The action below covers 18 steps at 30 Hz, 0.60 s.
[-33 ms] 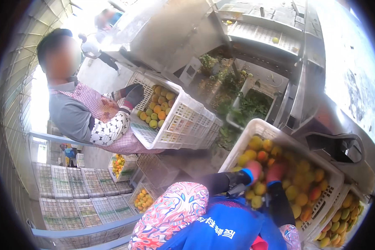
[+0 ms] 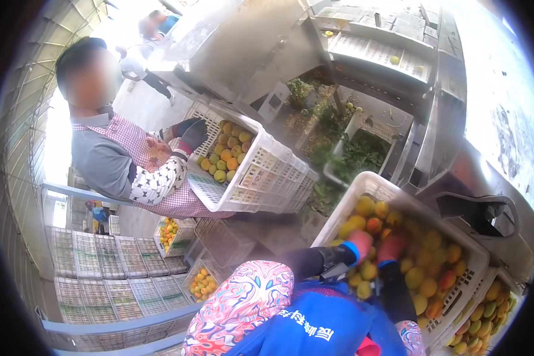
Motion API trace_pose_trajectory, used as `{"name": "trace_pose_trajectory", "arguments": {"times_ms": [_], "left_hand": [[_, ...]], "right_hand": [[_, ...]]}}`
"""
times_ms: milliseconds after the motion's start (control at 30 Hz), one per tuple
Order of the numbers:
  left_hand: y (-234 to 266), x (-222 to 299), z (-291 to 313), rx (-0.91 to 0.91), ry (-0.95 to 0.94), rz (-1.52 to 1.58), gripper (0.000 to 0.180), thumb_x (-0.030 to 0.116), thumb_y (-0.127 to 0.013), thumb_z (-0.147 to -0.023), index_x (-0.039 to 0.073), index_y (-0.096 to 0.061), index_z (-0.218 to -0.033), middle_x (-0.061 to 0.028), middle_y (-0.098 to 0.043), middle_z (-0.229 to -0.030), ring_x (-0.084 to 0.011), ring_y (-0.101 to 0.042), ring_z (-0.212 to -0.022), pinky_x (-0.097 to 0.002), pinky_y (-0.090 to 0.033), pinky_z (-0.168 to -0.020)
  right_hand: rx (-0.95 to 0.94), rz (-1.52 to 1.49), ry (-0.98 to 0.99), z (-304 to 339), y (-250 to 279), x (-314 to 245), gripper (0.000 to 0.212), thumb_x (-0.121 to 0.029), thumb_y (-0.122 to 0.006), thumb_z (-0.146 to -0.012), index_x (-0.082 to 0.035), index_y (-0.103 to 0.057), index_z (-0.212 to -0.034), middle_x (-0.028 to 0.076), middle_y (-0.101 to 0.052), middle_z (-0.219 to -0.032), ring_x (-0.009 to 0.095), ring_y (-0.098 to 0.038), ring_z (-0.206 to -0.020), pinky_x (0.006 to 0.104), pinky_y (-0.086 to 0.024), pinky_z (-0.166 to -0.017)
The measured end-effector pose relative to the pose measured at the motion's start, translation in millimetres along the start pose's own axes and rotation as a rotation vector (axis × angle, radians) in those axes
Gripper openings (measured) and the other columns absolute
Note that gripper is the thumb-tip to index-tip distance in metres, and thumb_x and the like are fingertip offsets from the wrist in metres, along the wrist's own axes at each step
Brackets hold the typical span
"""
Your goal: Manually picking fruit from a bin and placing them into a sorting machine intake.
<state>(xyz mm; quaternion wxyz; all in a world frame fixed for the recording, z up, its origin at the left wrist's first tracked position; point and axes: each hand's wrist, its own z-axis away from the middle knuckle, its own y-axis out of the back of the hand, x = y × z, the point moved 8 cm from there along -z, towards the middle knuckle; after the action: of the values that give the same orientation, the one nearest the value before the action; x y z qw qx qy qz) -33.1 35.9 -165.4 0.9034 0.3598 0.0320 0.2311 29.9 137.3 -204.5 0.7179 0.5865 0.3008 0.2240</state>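
Before you, a white rectangular slotted plastic crate [image 2: 371, 183] carries round yellow and orange-red fruit [image 2: 428, 287]; right beside it, a second white plastic crate [image 2: 470, 305] holds yellow-green fruit [image 2: 480, 327].

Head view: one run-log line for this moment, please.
left hand: at fruit in white crate | right hand: same | grips: unclear | co-worker: at second crate

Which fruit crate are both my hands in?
The white crate just right of the co-worker's crate: it alone has your left hand and right hand among its fruit.
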Motion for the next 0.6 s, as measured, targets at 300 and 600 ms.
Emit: {"name": "trace_pose_trajectory", "arguments": {"times_ms": [300,600], "left_hand": [[39,-27,38,0.254,-0.142,1.229,0.06,0.041,-0.076,-0.082,0.012,-0.059,-0.131,-0.0109,-0.07,-0.117,-0.0254,-0.067,-0.105,-0.0433,-0.053,-0.086],[86,25,92,-0.3,-0.761,2.214,0.07,0.062,-0.066,-0.087,0.015,-0.055,-0.138,-0.0063,-0.062,-0.132,-0.0266,-0.059,-0.12,-0.0498,-0.05,-0.093]], "right_hand": [[-0.171,-0.198,0.169,19,37,0,0.037,-0.034,-0.071,-0.085,-0.005,-0.069,-0.108,0.021,-0.071,-0.095,0.038,-0.069,-0.087,0.0501,-0.055,-0.078],[-0.071,-0.338,0.07,39,210,-5,0.089,-0.041,-0.086,-0.068,-0.005,-0.052,-0.143,0.023,-0.068,-0.12,0.038,-0.068,-0.106,0.0468,-0.054,-0.091]]}}
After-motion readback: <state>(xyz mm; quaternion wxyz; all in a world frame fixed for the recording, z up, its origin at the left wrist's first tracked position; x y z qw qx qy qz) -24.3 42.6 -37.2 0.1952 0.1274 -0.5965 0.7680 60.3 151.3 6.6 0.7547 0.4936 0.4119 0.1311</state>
